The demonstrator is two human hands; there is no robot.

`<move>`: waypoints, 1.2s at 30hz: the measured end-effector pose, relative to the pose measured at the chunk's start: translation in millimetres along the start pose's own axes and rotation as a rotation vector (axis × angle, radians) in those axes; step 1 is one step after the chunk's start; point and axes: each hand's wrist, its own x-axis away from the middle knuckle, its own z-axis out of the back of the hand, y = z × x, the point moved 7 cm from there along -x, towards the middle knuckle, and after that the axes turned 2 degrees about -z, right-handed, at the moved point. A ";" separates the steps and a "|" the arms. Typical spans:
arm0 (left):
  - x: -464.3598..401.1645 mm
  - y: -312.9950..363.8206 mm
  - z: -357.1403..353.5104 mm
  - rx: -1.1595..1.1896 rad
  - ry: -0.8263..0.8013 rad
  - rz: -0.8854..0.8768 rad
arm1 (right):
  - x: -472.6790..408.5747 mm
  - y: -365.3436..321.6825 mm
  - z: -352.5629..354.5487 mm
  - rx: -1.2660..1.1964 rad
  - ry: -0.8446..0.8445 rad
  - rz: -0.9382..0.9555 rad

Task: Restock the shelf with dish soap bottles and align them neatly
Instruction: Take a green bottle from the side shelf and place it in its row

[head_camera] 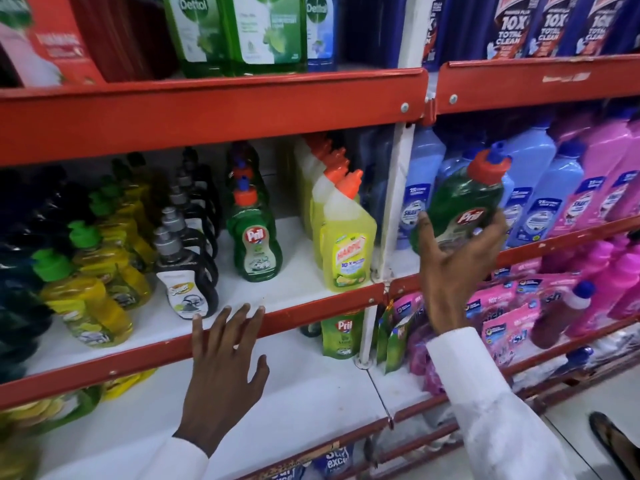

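- The right hand (pixel 457 258) grips a green Pril bottle (pixel 462 206) from below, fingers wrapped round its lower body, holding it up, tilted, in front of the blue bottles (pixel 540 188).
- The left hand (pixel 225 362) is spread flat, holding nothing, its fingertips (pixel 227 311) against the red shelf edge (pixel 311 308).
- More green Pril bottles (pixel 254 237) stand in a row on the white shelf (pixel 242 299), between the black bottles (pixel 188 268) and the yellow Harpic bottles (pixel 343 244).

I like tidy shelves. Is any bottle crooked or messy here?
Yes. The yellow bottles with green caps at the left lean sideways in ragged rows, while the green Pril row stands upright.
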 end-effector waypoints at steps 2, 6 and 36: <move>0.2 -1.3 1.4 0.015 0.004 0.004 | 14.6 -30.1 7.4 -0.064 -0.024 0.038; 3.2 -8.8 6.1 0.052 0.023 0.015 | 70.5 -79.0 -12.6 -0.081 -0.256 0.062; -49.7 -26.1 33.0 0.614 0.140 0.371 | 149.1 -25.0 -142.9 0.076 -1.104 0.111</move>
